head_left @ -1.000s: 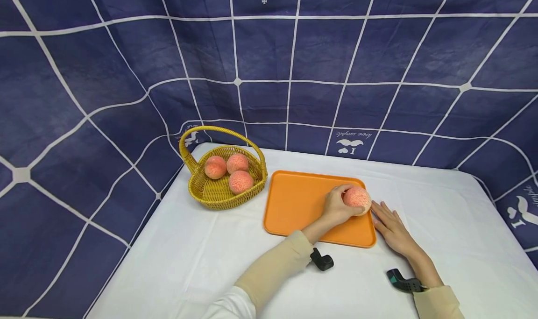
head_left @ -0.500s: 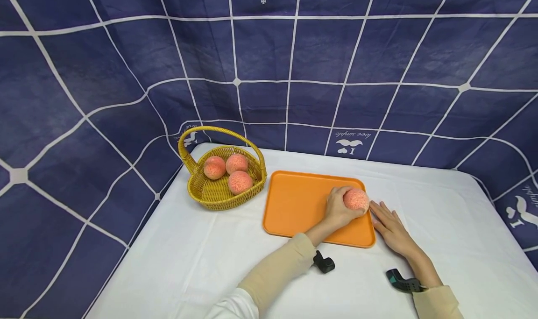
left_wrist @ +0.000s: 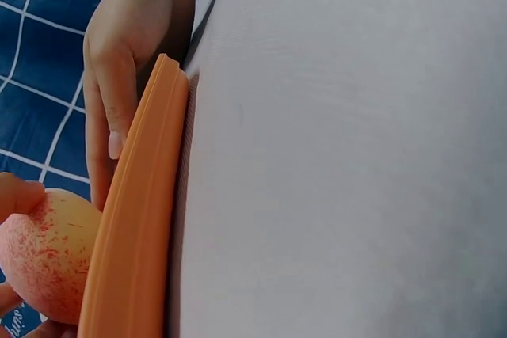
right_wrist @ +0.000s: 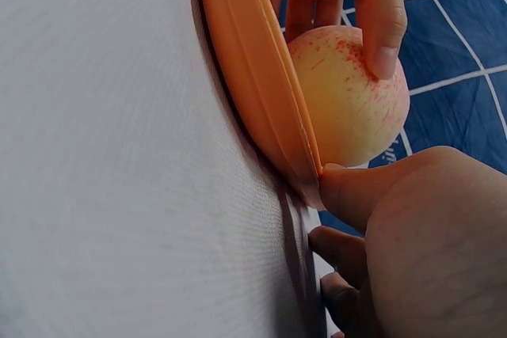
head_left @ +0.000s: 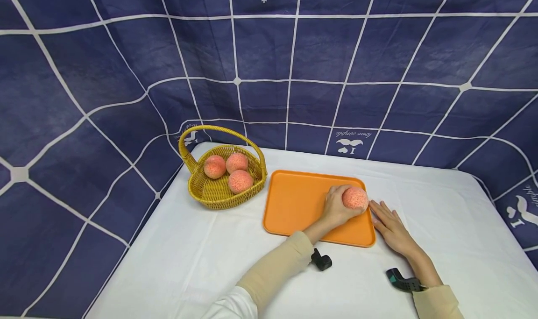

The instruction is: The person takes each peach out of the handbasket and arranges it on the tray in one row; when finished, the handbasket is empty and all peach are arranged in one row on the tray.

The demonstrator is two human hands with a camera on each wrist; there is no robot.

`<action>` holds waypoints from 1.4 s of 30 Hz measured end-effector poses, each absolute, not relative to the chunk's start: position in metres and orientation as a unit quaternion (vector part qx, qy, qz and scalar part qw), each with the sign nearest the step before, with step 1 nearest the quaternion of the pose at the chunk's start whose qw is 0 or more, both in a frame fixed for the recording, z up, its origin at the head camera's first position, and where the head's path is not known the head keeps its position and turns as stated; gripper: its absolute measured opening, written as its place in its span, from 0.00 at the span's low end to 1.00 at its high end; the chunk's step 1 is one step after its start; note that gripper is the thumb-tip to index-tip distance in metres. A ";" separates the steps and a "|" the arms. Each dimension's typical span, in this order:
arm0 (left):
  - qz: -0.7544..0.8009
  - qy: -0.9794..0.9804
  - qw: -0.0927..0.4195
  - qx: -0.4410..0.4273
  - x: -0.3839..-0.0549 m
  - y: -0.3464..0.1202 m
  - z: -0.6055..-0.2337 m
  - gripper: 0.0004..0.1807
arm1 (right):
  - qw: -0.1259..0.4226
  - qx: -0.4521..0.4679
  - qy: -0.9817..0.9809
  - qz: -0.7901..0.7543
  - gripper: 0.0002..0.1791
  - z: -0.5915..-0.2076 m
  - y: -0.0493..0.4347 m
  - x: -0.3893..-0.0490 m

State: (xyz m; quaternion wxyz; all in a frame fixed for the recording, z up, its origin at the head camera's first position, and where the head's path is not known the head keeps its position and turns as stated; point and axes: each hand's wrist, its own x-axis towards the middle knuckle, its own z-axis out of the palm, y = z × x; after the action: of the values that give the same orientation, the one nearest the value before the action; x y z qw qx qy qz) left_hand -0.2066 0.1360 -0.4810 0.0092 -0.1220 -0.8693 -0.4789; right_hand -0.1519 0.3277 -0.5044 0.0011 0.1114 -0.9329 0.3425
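My left hand (head_left: 337,208) grips a pink peach (head_left: 355,199) at the right end of the orange tray (head_left: 294,197). Thumb and fingers curve round the fruit's sides; its yellow underside (right_wrist: 341,108) shows in the right wrist view, close behind the tray's raised rim. Beside the tray's right edge, my right hand (head_left: 393,232) rests on the white cloth with its fingers stretched out. From the right wrist, its thumb (right_wrist: 356,191) appears right at the tray's corner.
Left of the tray stands a yellow wicker basket (head_left: 218,200) with a tall arched handle. Inside it lie three peaches (head_left: 241,181). A blue checked curtain (head_left: 269,104) borders the table's back and sides.
The peach has shifted very slightly left in my left hand and turned a little, so less of its pale side shows. My right hand has stayed in place.
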 end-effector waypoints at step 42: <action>-0.589 -0.758 0.247 -0.129 -0.211 -0.132 -0.410 0.32 | -0.007 0.114 -0.931 0.347 0.31 -0.507 0.328 -0.152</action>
State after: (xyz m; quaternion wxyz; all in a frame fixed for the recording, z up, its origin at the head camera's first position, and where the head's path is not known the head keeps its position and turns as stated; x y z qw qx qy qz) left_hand -0.2113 -0.1316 -0.4097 0.2475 -0.1293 -0.7585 -0.5889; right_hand -0.1518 0.3284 -0.5067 -0.0068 0.1142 -0.9308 0.3472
